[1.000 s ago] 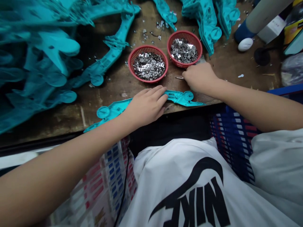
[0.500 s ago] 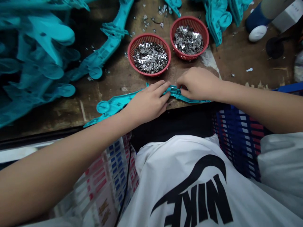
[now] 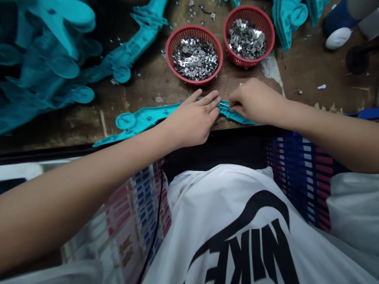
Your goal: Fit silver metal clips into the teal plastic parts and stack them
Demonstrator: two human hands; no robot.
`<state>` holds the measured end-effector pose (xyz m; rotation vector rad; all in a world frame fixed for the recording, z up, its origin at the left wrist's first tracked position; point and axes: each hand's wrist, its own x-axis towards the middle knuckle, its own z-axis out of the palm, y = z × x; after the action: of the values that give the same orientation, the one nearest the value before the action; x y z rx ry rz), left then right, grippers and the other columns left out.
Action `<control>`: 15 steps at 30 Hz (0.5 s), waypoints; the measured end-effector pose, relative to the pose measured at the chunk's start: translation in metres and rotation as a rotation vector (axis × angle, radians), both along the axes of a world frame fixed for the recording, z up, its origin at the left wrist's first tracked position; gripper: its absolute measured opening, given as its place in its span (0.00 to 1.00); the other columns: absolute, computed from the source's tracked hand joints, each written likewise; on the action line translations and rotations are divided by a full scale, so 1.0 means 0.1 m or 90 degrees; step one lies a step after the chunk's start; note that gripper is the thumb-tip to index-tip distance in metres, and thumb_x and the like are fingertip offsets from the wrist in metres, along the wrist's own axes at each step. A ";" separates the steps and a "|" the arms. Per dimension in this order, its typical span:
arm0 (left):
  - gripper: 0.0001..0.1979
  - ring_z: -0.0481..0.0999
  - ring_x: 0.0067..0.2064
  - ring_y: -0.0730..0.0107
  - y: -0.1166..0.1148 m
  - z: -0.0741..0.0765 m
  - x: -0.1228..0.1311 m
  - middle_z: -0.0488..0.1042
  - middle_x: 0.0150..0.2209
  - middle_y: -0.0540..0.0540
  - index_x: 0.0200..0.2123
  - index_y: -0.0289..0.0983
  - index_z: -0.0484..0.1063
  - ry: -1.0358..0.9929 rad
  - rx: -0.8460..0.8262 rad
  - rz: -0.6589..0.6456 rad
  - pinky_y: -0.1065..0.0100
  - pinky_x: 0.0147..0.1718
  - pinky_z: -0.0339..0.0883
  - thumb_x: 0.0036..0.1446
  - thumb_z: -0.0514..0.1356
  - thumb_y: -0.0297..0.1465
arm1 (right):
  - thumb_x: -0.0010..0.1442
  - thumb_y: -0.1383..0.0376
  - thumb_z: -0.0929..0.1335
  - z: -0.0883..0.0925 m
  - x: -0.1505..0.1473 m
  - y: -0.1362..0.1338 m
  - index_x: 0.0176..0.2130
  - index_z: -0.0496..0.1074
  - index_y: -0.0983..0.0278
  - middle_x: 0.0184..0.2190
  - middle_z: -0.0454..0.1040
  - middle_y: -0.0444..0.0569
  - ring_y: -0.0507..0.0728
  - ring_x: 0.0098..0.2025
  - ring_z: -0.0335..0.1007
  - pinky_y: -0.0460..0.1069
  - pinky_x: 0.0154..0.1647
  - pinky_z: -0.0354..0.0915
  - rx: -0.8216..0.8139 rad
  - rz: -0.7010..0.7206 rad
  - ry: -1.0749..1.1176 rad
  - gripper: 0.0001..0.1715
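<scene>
Over at the left, teal plastic parts [image 3: 63, 67] are heaped on the table [image 3: 314, 67]. Next, one teal strip [image 3: 154, 113] lies along the near edge, the left hand [image 3: 197, 122] resting across its middle, grip loose, fingers apart. Just beyond sits a red basket [image 3: 192, 31] of metal bits; then the right hand's [image 3: 256, 102] grip pinches a thin metal rod [image 3: 224, 105] over the strip, near another red basket [image 3: 250, 12].

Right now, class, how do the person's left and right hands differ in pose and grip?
The left hand lies palm down, fingers spread; the right hand is curled. The left hand covers the middle of the turquoise part; the right hand pinches a thin shiny object farther right. Both hands are bare.
</scene>
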<state>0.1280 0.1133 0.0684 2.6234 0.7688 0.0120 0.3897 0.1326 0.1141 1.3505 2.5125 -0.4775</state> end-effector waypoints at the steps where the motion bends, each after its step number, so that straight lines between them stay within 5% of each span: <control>1: 0.38 0.61 0.96 0.30 0.00 0.01 0.00 0.71 0.90 0.25 0.83 0.27 0.78 0.002 0.003 0.000 0.19 0.94 0.54 0.73 0.59 0.25 | 0.81 0.64 0.70 -0.03 0.02 0.00 0.57 0.96 0.61 0.47 0.96 0.56 0.71 0.53 0.91 0.59 0.54 0.72 0.005 0.004 0.013 0.21; 15: 0.40 0.66 0.94 0.32 0.05 -0.06 -0.05 0.69 0.91 0.26 0.85 0.28 0.77 -0.005 0.017 -0.007 0.24 0.93 0.62 0.72 0.59 0.24 | 0.80 0.66 0.69 -0.10 0.04 -0.06 0.50 0.93 0.62 0.44 0.93 0.59 0.71 0.49 0.87 0.59 0.50 0.69 0.060 0.048 -0.008 0.20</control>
<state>0.1229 0.1185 0.0623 2.6513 0.7572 0.0293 0.3939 0.1270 0.1044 1.2808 2.5948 -0.3374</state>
